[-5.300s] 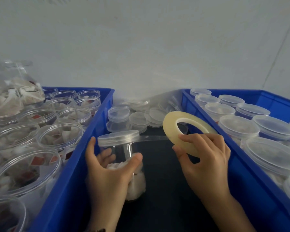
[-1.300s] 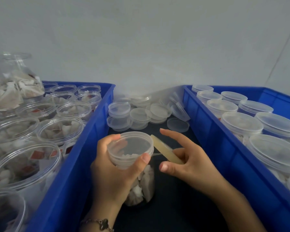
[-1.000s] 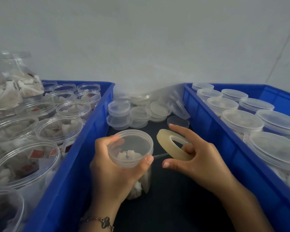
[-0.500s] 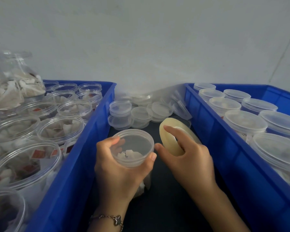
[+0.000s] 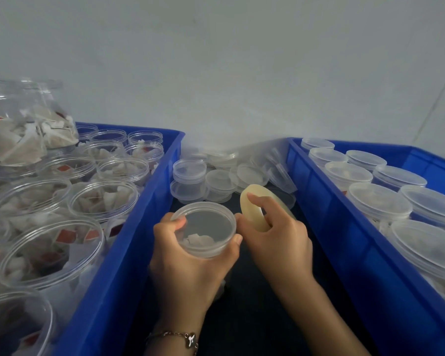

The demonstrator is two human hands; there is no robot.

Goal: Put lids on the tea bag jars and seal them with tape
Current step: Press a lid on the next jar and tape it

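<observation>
A clear jar of tea bags with a translucent lid (image 5: 206, 227) stands on the dark surface between two blue crates. My left hand (image 5: 188, 265) grips it just under the lid, thumb on the near right side of the rim. My right hand (image 5: 275, 240) holds a pale yellow tape roll (image 5: 252, 209) on edge, right against the lid's right side, with a finger through its hole. The thumb touches the lid's rim. No stretch of pulled-out tape is visible.
The left blue crate (image 5: 129, 242) holds several open jars of tea bags (image 5: 103, 199). The right blue crate (image 5: 344, 242) holds several lidded jars (image 5: 378, 201). Loose lids (image 5: 190, 173) are stacked at the back between the crates. A grey wall stands behind.
My right hand has brought the tape roll in from a short distance until it lies against the lid's right side; the strip seen between roll and jar is gone. My left hand keeps holding the jar.
</observation>
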